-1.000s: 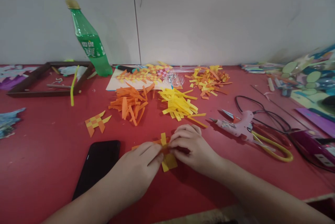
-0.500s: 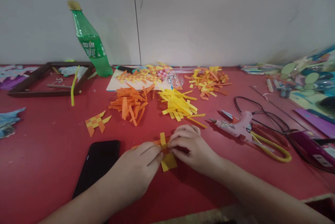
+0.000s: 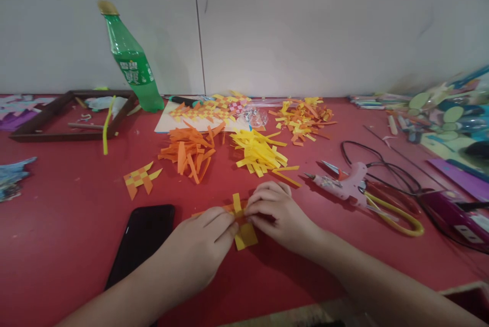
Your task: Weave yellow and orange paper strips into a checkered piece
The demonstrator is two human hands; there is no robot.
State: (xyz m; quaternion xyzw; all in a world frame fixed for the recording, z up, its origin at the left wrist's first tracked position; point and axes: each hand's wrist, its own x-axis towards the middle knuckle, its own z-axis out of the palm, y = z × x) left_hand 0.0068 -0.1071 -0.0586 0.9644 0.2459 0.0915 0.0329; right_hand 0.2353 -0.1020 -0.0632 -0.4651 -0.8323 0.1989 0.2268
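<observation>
Between my hands are crossed yellow and orange paper strips [image 3: 246, 236], low over the red table. My left hand [image 3: 208, 238] pinches them from the left, and an orange end sticks out behind its fingers. From the right, my right hand [image 3: 273, 212] pinches the same strips, its fingers curled; the fingertips hide the crossing. A woven paper fish [image 3: 139, 179] in orange and yellow lies to the left. Beyond my hands are a heap of orange paper strips [image 3: 191, 151] and a heap of yellow paper strips [image 3: 257, 151].
A black phone [image 3: 143, 238] lies beside my left forearm. On the right are a pink glue gun [image 3: 347, 187], yellow-handled scissors [image 3: 401, 220] and a dark cord [image 3: 382, 156]. A green bottle [image 3: 135, 67] and a wooden frame [image 3: 57, 137] stand back left. Small scraps [image 3: 305, 118] lie behind.
</observation>
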